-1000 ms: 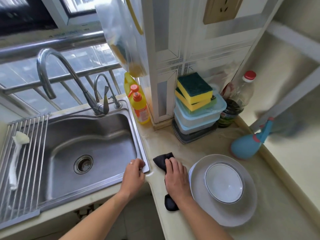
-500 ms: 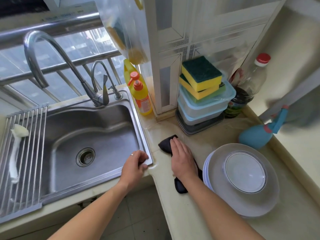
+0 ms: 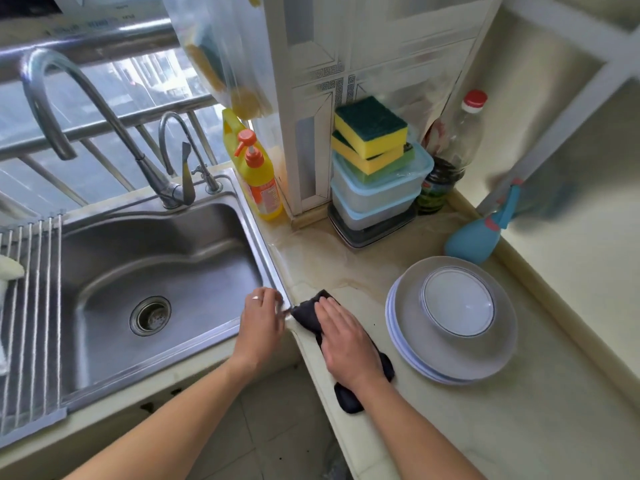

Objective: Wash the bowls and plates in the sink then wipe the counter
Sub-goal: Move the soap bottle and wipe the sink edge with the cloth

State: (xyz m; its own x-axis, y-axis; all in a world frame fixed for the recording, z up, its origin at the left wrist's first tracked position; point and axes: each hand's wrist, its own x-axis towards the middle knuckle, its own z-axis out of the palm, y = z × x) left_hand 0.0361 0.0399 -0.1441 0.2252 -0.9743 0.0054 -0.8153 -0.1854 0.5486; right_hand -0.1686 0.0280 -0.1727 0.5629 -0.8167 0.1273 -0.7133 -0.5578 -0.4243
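Drying rack (image 3: pixel 31 306): laid over the sink's 9 o'clock side; a white brush (image 3: pixel 8 271) is seen on it.
Sink (image 3: pixel 156 271): stainless steel, no dishes seen inside; drain (image 3: pixel 150 315) near centre; two taps (image 3: pixel 104 133) mounted at its 12 o'clock edge.
Soap bottles (image 3: pixel 258 174): yellow, stood at 1 o'clock of the sink.
Left hand (image 3: pixel 261 323): placed on the sink's corner rim at 3 o'clock, grip loosely curled, nothing plainly held.
Black cloth (image 3: pixel 311 317): spread on the tabletop (image 3: pixel 519 427) just beside the sink corner.
Right hand (image 3: pixel 346 341): laid flat upon the cloth, grip spread with straight fingers, pressed down.
Sponges (image 3: pixel 370 129): two, stacked on lidded containers (image 3: pixel 377 195) at 12 o'clock of the cloth.
Plates (image 3: pixel 450 358): stacked at 3 o'clock of the cloth, apart from it, with a bowl (image 3: pixel 457 299) seen on top.
Dark bottle (image 3: pixel 450 150) and blue spray bottle (image 3: pixel 474 237): stood at 12 o'clock of the plates.
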